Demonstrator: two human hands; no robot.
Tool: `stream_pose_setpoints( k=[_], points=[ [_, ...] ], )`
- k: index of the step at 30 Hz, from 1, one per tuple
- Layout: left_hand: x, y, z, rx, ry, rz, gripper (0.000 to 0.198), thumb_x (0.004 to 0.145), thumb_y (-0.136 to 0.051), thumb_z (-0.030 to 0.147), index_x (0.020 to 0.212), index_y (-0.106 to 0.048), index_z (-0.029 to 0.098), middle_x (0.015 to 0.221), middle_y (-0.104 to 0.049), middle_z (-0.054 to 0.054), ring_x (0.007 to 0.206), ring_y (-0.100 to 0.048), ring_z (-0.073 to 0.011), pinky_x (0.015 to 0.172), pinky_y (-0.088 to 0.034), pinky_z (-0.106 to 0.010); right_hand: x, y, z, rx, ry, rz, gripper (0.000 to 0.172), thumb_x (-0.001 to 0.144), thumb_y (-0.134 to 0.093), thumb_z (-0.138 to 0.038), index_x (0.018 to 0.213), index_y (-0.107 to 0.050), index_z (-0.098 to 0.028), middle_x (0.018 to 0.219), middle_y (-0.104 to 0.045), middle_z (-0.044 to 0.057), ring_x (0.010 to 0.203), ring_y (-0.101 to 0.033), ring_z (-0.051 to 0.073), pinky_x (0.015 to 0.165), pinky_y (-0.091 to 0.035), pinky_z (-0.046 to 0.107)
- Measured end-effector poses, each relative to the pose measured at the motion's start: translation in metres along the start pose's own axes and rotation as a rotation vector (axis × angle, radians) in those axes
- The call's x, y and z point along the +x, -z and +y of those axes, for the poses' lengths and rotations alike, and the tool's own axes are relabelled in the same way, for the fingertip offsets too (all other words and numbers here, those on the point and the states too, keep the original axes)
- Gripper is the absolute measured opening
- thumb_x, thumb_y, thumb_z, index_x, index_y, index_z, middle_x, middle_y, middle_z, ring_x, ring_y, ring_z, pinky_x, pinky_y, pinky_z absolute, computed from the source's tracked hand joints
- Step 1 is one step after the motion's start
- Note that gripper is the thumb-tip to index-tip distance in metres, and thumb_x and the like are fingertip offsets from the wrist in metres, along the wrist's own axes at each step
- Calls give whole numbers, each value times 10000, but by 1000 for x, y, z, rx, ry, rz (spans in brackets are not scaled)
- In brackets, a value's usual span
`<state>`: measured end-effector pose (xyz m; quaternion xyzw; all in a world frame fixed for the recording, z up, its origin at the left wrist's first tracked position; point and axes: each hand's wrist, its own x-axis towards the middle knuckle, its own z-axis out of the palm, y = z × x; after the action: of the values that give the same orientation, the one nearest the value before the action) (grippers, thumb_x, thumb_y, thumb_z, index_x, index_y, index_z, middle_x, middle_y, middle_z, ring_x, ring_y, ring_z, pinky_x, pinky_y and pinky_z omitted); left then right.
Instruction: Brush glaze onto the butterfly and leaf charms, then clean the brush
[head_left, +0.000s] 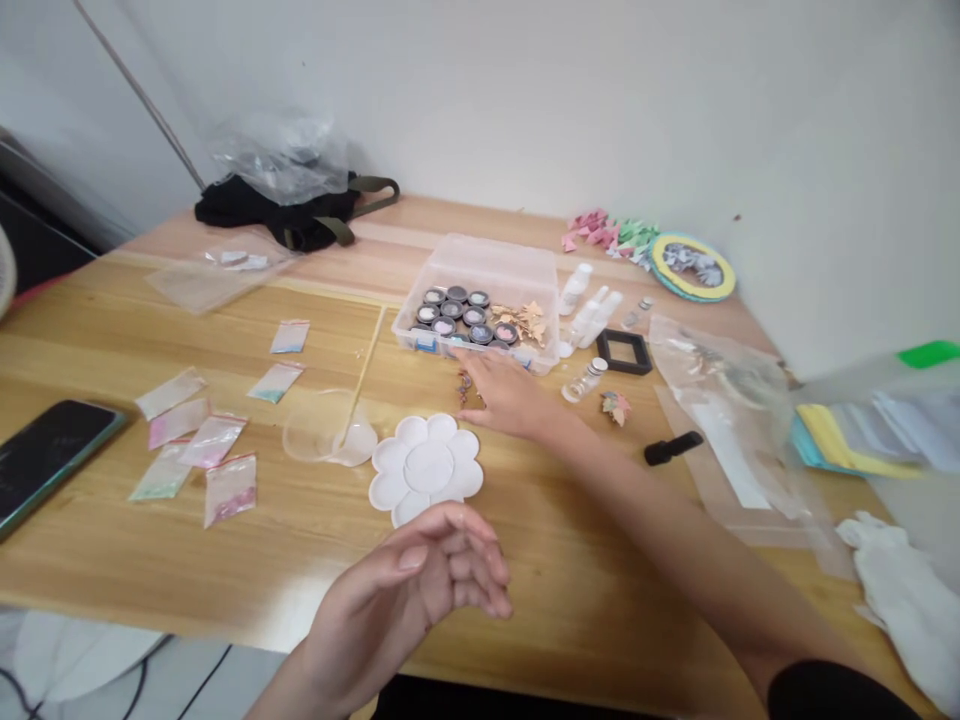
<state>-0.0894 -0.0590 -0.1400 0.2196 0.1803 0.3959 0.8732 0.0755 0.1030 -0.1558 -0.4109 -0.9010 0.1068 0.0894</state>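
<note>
My right hand [510, 395] lies palm down with nothing in it, its fingertips at the front wall of a clear plastic box [480, 262]. That box holds several round black-rimmed pots of pigment [456, 294] and gold flakes [521, 322]. A small dark sprig [464, 388] lies just left of these fingers. My left hand [420, 590] hangs loosely curled and empty, just below a white flower-shaped palette [427, 468]. Left of the palette, a clear round cup [328, 428] holds a thin wooden stick [364, 375].
Several small zip bags of coloured powder [210, 450] and a phone [49, 460] lie at the left of the wooden table [315, 340]. Small bottles [585, 380], a black square frame [624, 351], plastic sheets [720, 400] and a white glove [907, 600] lie at the right. A black bag [274, 212] sits behind, against the wall.
</note>
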Motion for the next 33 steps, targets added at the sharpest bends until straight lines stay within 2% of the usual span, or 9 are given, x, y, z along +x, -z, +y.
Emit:
stream_pose_setpoints(
  k=[4,8,10,14,17,19,22,26,33],
  points=[
    [-1,-4,-4,16,19,2,344,835,-616,399,1035,-699,131,950,-687,-102,885,-637,-197,828,-506,-305,-9,8,-6,-25,-17,32,728,822,-691,-269,1455,-381,-86,1280,-635,179,1186,-575,298,1003,-449,441],
    [-1,-5,-9,42,39,-11,346,857,-576,395,1071,-686,145,997,-677,-98,924,-634,-208,851,-495,-305,-43,35,-3,-95,-107,72,511,883,-588,-234,1383,-500,-171,1272,-655,115,1203,-566,275,1005,-448,418],
    [2,-5,-12,51,42,-45,354,869,-552,394,1088,-678,146,1011,-673,-101,936,-632,-213,859,-490,-306,-67,56,5,-152,-222,73,429,883,-548,-197,1311,-567,-176,1226,-680,118,1158,-598,291,949,-472,428],
    [11,-11,-18,55,89,-79,353,858,-575,395,1083,-681,143,1004,-671,-100,946,-629,-215,873,-489,-314,-111,98,28,-273,-511,47,374,827,-555,-178,1195,-626,-166,1090,-721,132,1017,-651,328,787,-493,424],
    [16,-18,-24,31,115,-116,360,834,-605,389,1081,-687,140,998,-676,-99,942,-634,-213,863,-497,-310,-126,114,42,-329,-679,-13,369,800,-587,-186,1167,-626,-166,1068,-718,131,1001,-653,338,749,-491,415],
    [17,-21,-26,26,124,-132,365,832,-604,382,1092,-686,139,1013,-676,-101,954,-634,-216,872,-497,-317,-126,114,47,-324,-725,-94,384,801,-632,-233,1179,-613,-163,1087,-711,130,1008,-653,322,763,-504,402],
    [14,-22,-26,48,115,-147,363,840,-599,377,1101,-682,138,1022,-675,-102,971,-625,-217,884,-490,-322,-114,104,55,-266,-718,-270,436,826,-692,-345,1209,-595,-162,1161,-681,120,1019,-650,256,818,-536,374],
    [10,-21,-25,53,96,-142,365,850,-593,380,1117,-675,144,1029,-675,-96,987,-618,-215,894,-481,-319,-96,91,65,-225,-716,-469,343,926,-606,-378,1196,-600,-165,1191,-638,85,1015,-642,194,872,-558,411],
    [13,-21,-29,31,74,-187,360,854,-585,375,1105,-683,136,1025,-684,-97,965,-634,-203,883,-498,-306,-88,85,72,-206,-652,-529,379,932,-601,-361,1262,-569,-176,1265,-604,97,1080,-626,218,903,-554,439]
  ],
)
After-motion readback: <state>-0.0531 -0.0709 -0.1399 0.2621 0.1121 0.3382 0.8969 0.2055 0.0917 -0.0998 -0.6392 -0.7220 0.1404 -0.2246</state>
